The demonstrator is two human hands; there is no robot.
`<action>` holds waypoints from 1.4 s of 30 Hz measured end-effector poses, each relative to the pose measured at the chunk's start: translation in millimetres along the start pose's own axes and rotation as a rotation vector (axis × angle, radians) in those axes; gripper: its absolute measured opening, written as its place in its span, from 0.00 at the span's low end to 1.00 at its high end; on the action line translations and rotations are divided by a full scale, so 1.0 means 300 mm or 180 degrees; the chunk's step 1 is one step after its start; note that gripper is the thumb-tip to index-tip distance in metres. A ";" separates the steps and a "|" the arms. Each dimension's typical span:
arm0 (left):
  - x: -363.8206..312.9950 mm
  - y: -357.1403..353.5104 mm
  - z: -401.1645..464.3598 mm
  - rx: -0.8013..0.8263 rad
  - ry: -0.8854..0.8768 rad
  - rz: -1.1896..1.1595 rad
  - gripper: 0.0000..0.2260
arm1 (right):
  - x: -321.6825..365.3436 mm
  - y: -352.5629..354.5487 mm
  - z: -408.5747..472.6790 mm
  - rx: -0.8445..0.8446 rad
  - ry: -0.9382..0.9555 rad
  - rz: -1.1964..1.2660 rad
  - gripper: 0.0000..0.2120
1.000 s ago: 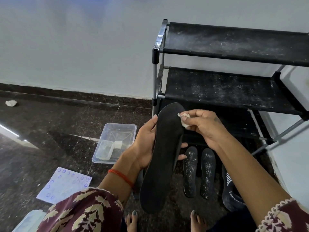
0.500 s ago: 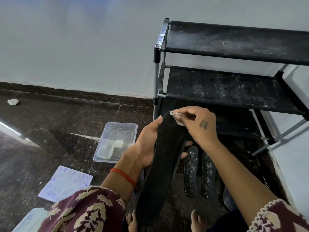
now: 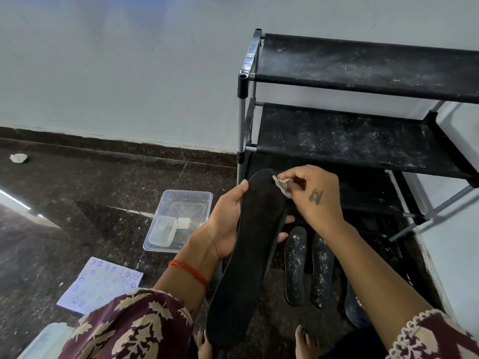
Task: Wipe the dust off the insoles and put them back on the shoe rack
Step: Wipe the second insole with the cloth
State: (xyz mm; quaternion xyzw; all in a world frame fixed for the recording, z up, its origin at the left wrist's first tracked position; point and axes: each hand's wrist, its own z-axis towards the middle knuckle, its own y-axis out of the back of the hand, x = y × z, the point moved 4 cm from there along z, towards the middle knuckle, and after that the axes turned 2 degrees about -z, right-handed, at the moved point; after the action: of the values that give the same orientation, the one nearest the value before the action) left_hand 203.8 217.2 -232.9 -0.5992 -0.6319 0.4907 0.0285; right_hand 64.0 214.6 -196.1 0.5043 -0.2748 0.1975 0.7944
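The left hand [image 3: 228,224] grips a long black insole [image 3: 248,257] by its left edge, the thumb lying along the near face by the rim and the fingertips showing past the right edge from behind. The insole stands nearly upright, tilted a little, its rounded end uppermost and its lower end down near the person's feet. The right hand [image 3: 315,196] pinches a small crumpled white wipe [image 3: 282,183] between thumb and fingers, the other fingers curled over it, and presses it against the upper right rim of the insole, just below the top. The two hands sit close together, the left lower and to the left, the right higher and to the right, with the insole between them.

Behind the held insole, on the dark floor [image 3: 90,193], two more dusty insoles [image 3: 308,265] lie side by side, speckled white, just in front of the shoe rack [image 3: 350,136]. The rack's black fabric shelves carry pale dust. Left of the hands sits a clear plastic tub [image 3: 178,220] with a smaller container inside it. Nearer the person, a printed sheet [image 3: 101,285] lies flat on the floor, and a crumpled white scrap [image 3: 18,158] rests far left by the wall.
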 end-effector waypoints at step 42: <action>-0.006 -0.002 0.003 0.0071 -0.0034 0.0247 0.38 | 0.086 -0.047 -0.041 0.0918 0.0992 0.0008 0.15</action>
State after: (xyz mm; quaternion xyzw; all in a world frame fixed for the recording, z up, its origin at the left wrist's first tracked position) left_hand 203.4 215.4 -232.0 -0.6203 -0.6028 0.5016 0.0127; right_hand 95.0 220.9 -193.6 0.5758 -0.1182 0.3114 0.7467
